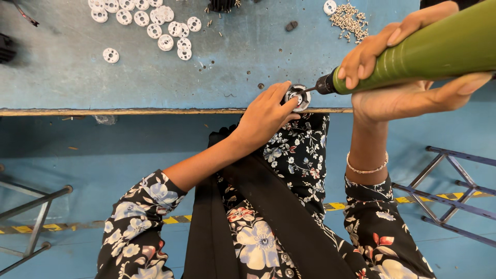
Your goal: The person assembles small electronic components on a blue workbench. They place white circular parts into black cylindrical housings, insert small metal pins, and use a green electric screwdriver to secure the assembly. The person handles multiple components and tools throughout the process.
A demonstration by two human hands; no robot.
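Observation:
My left hand (266, 116) pinches a small round white and black part (298, 96) at the near edge of the worn blue table (155, 82). My right hand (408, 77) is wrapped around a green powered screwdriver (439, 51). Its dark tip (324, 85) and thin bit point left and touch the round part. A thin bracelet sits on my right wrist.
Several white round discs (155, 23) lie scattered at the table's far left. A heap of small screws (350, 19) and one white disc (329, 6) lie at the far right. Black parts sit at the top middle. Metal frames stand on the floor at both sides.

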